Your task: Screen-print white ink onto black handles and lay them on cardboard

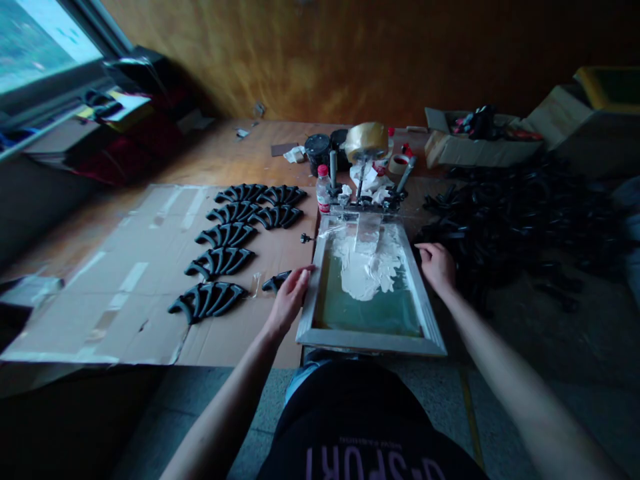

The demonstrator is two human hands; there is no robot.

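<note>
A screen printing frame (373, 341) with a pale metal border and green mesh lies in front of me. Thick white ink (363, 270) is spread over its upper half, and a clear squeegee-like blade (368, 233) stands in the ink. My left hand (289, 298) is at the frame's left border, fingers stretched toward it. Partly hidden behind that hand is a black curved, ribbed part (274, 283) on the cardboard. On the opposite side, my right hand (437, 268) reaches to the right border with fingers extended. Whether either hand presses on the border I cannot tell.
Several black ribbed parts (220, 261) lie in rows on taped cardboard (125, 267) at left. A dark heap of parts (530, 220) fills the right. Behind the frame stand a clamp (360, 199), a red-capped bottle (323, 190), a black tub (318, 152) and tape (367, 141).
</note>
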